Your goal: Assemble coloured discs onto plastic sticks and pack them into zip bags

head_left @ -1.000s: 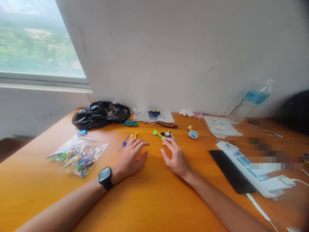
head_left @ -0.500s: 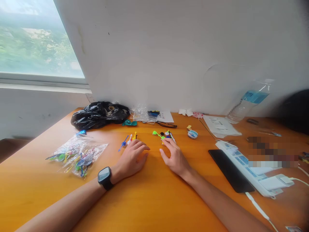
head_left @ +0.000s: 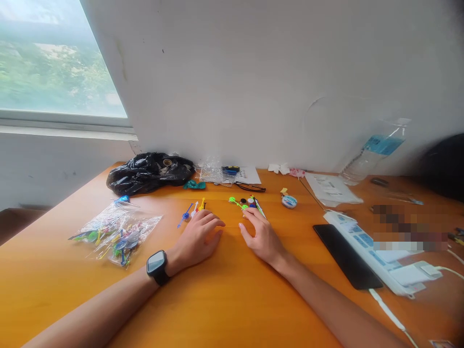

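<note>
My left hand (head_left: 204, 235), with a black watch on its wrist, rests on the wooden table, fingers loosely stretched and thumb apart. Just beyond its knuckles lie small plastic arrow-shaped pieces: a blue one (head_left: 186, 215), a white one (head_left: 195, 210) and a yellow one (head_left: 202, 203). Opposite it, my right hand (head_left: 264, 237) has its fingers extended, thumb apart, and appears to hold nothing. Its fingertips are at the near edge of a small group with a bright green piece (head_left: 232, 200), a black disc (head_left: 243, 201) and a white disc (head_left: 251, 200). My fingers partly hide that group.
Clear bags (head_left: 126, 239) of colourful pieces lie at left, a black plastic bag (head_left: 148, 171) behind them. A round container (head_left: 289, 201) stands right of the pieces. Farther right are a phone (head_left: 346, 256), a white power strip (head_left: 366, 251) and a tilted plastic bottle (head_left: 373, 152).
My right hand has shifted very slightly, with its fingertips drawn back a little, so more of the small pieces shows. My left hand has stayed still.
</note>
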The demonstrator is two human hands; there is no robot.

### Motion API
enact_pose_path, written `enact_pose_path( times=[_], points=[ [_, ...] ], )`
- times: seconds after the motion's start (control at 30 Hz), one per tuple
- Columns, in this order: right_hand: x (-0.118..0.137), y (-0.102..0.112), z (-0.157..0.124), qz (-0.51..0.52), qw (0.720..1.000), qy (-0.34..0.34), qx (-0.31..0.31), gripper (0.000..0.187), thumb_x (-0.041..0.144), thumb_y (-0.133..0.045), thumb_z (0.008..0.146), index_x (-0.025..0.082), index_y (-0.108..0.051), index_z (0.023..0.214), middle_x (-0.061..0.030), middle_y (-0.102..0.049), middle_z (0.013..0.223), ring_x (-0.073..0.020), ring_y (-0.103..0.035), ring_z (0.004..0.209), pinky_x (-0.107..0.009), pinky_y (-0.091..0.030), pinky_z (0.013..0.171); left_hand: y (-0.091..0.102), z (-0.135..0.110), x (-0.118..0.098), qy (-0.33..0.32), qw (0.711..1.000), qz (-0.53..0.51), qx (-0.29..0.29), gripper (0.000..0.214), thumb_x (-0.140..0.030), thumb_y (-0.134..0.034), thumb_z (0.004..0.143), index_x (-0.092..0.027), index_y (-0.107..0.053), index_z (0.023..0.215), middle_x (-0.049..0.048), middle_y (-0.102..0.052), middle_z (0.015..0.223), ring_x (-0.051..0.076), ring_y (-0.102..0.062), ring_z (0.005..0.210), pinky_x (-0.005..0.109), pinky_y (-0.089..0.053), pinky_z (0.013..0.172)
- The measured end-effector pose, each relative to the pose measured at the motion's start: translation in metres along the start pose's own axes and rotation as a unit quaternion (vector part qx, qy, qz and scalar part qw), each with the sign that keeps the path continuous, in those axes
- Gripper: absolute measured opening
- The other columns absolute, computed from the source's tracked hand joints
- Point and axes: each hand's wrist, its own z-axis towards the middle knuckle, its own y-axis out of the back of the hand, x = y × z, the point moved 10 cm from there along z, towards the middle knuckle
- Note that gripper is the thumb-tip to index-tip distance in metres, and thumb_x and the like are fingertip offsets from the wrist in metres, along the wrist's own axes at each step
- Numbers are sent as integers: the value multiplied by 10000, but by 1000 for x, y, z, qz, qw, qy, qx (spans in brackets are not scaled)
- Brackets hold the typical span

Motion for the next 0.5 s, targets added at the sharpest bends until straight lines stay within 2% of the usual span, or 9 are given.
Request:
enact_pose_path(
  times=[0.17, 0.5],
  points=[
    [5, 7, 1, 8, 1000, 12, -21, 320, 231, -571, 1011, 231, -642, 1323, -127, -658, 1309, -310, -652, 1249, -487, -549, 1110, 0, 0, 0, 1, 1000, -3, 0, 131, -166, -584, 1017, -228, -660, 1103, 62, -718, 1019, 255, -604, 1000, 434, -529, 907],
    [-4, 0, 2, 7, 1000, -9, 3, 263, 240, -580, 1002, 212, -674, 1245, -125, -674, 1267, -292, -683, 1180, -451, -577, 1056, 0, 0, 0, 0, 1000, -5, 3, 133, -187, -561, 1031, -221, -674, 1092, 63, -722, 999, 249, -602, 984, 435, -532, 902]
  ],
)
